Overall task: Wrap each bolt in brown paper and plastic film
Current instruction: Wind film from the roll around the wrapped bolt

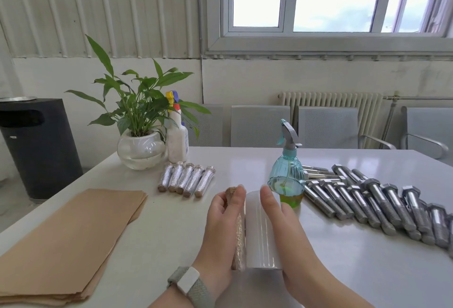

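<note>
My left hand grips a bolt wrapped in brown paper, with plastic film partly around it. Against it lies the white roll of plastic film, which my right hand holds from the right side, fingers stretched along it. Several finished wrapped bolts lie in a row beyond my left hand. Many bare steel bolts are spread over the table's right part. A stack of brown paper sheets lies at the left.
A teal spray bottle stands just beyond my right hand. At the table's far left corner stand a potted plant in a glass bowl and a white spray bottle. Grey chairs and a black bin stand behind.
</note>
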